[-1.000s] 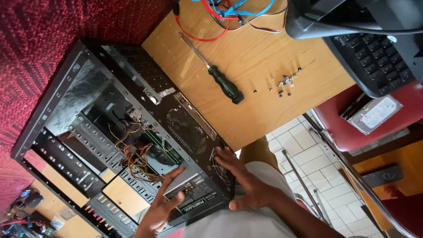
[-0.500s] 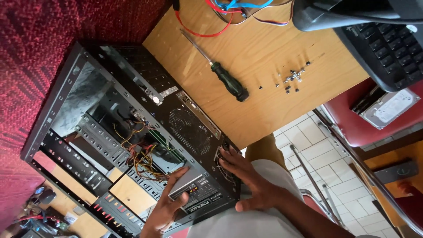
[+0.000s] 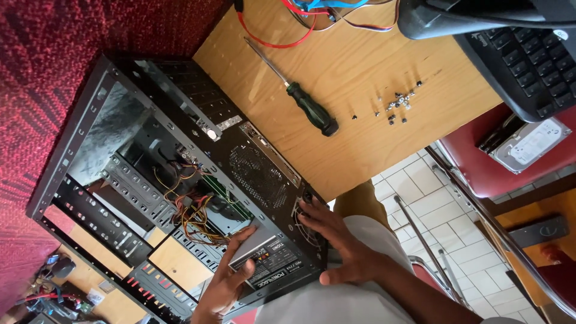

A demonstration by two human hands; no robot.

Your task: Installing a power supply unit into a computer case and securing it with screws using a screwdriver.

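Note:
An open black computer case [image 3: 90, 120] lies on its side on a wooden desk [image 3: 360, 78]. My left hand [image 3: 225, 282] reaches into the case's near corner and grips the grey power supply [image 3: 270, 264], thumb along its top edge. My right hand [image 3: 336, 246] lies flat against the outside of the case's rear panel by the round fan grille [image 3: 306, 225], fingers spread. A bundle of yellow, red and black wires [image 3: 192, 210] runs from the power supply into the case.
A green-handled screwdriver [image 3: 309, 108] and several small loose screws [image 3: 399, 105] lie on the desk. Red and blue cables [image 3: 282, 36] sit at the far edge; a black keyboard [image 3: 528, 66] is at right. A hard drive [image 3: 528, 141] rests on a red chair [image 3: 480, 174].
My left hand has slid a little further over the power supply. My right hand stays pressed on the rear panel, and the view has shifted slightly.

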